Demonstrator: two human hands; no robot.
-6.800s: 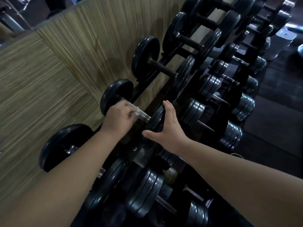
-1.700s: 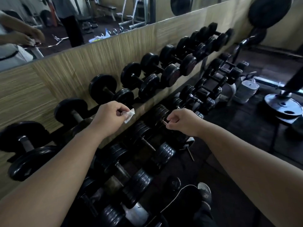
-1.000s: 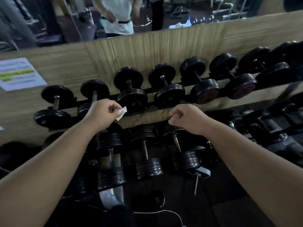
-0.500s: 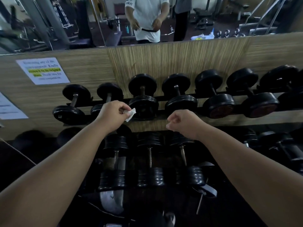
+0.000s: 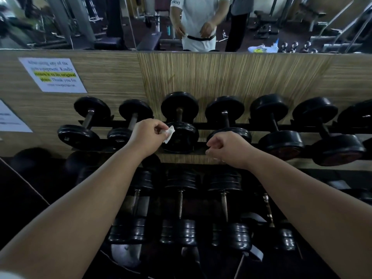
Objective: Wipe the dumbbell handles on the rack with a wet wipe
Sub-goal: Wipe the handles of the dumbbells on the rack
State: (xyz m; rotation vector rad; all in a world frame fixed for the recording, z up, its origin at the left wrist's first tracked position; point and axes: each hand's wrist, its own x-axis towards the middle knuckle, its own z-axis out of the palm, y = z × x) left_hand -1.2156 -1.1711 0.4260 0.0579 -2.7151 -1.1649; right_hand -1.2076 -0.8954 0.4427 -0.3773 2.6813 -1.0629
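I face a two-tier rack point(image 5: 259, 126) of black dumbbells. My left hand point(image 5: 146, 135) pinches a small white wet wipe point(image 5: 168, 133), held in the air in front of the upper row, just before the near plate of the third dumbbell point(image 5: 180, 125) from the left. My right hand point(image 5: 228, 149) is curled into a loose fist with nothing visible in it, hovering before the fourth upper dumbbell point(image 5: 226, 125). Neither hand touches a handle. The lower row's thin metal handles point(image 5: 180, 206) lie below my forearms.
A wood-grain panel point(image 5: 221, 75) backs the rack, with paper notices point(image 5: 52, 74) at the left. Above it a mirror point(image 5: 124, 23) reflects a person in a white shirt and gym machines. More dumbbells point(image 5: 326, 133) continue to the right.
The view has swung from along the rack to facing it squarely. Both hands pulled off the dumbbell and now hover; the left keeps the wipe, the right has curled into a fist.
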